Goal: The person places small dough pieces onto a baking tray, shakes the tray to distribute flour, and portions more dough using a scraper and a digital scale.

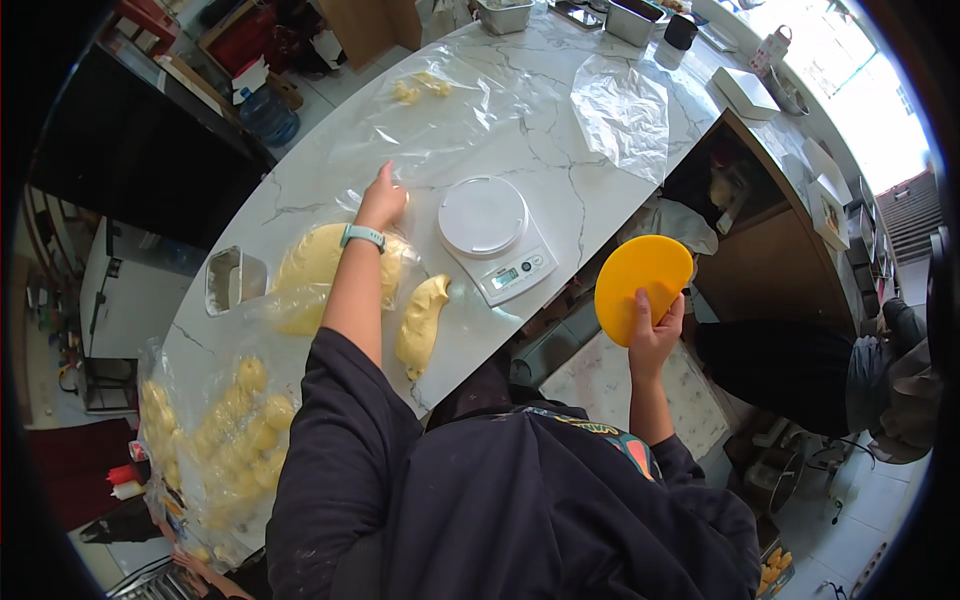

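Observation:
My left hand (383, 203), with a pale green watch band at the wrist, reaches over a large lump of yellow dough (318, 258) partly under clear plastic. One finger points outward; the others curl on the edge of the clear plastic sheet (345, 200), partly hidden. My right hand (655, 335) grips a yellow plastic dough scraper (640, 280), held beyond the table's near edge. Between my hands, a white digital kitchen scale (485, 220) with its display lit stands on the marble-patterned table. A long cut piece of dough (422, 325) lies left of the scale.
Several dough balls (250, 420) lie under plastic at the near left. A metal loaf tin (232, 282) stands by the left edge. Farther off are small dough bits (420, 88) on film and a crumpled plastic bag (622, 110). A co-worker's hand (195, 570) shows lower left.

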Demonstrator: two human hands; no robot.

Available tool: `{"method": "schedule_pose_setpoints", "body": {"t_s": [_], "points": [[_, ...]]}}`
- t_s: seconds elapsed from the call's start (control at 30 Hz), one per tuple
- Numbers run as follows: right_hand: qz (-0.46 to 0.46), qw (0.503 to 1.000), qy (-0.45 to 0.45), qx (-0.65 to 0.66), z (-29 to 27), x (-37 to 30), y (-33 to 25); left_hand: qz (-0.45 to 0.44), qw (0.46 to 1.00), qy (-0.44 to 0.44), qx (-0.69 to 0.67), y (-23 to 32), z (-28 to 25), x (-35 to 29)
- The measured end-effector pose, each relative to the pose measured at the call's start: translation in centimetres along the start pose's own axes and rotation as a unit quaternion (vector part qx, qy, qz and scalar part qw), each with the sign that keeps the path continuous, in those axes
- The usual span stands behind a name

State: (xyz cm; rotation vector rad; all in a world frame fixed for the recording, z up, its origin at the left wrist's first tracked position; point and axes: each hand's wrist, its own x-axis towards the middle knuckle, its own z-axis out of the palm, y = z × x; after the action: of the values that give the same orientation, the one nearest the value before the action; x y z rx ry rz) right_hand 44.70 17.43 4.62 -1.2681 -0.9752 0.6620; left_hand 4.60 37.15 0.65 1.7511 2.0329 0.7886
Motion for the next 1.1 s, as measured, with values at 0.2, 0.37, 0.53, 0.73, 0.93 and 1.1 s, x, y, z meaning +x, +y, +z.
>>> {"method": "schedule_pose_setpoints", "body": {"t_s": [0.2, 0.37, 0.53, 0.73, 0.93, 1.1], "points": [[0.001, 1.0, -0.007, 0.005, 0.5, 0.8, 0.4, 0.055, 0.99, 0.062, 0.117, 1.5, -1.1, -2.1], [0.004, 0.998, -0.044, 0.033, 2.5, 0.4, -0.1, 0.054, 0.994, -0.029, 0.091, 2.2, -4.2, -5.4], [-0.027, 0.991, -0.121, 0.041, 5.2, 0.5, -2.5, 0.108, 0.981, 0.097, -0.131, 8.6, -8.0, -17.2], [-0.027, 0.796, -0.6, -0.069, 13.4, -5.0, -6.4, 0.022, 0.966, 0.253, -0.048, 4.3, -2.5, -31.8], [-0.234, 0.62, -0.706, -0.25, 22.5, -8.8, -7.3, 0.015, 0.974, 0.219, -0.06, 1.4, -1.2, -33.5], [-0.272, 0.577, -0.72, -0.274, 22.1, -12.7, -5.7, -0.043, 0.964, 0.193, -0.177, 1.4, -1.9, -34.8]]}}
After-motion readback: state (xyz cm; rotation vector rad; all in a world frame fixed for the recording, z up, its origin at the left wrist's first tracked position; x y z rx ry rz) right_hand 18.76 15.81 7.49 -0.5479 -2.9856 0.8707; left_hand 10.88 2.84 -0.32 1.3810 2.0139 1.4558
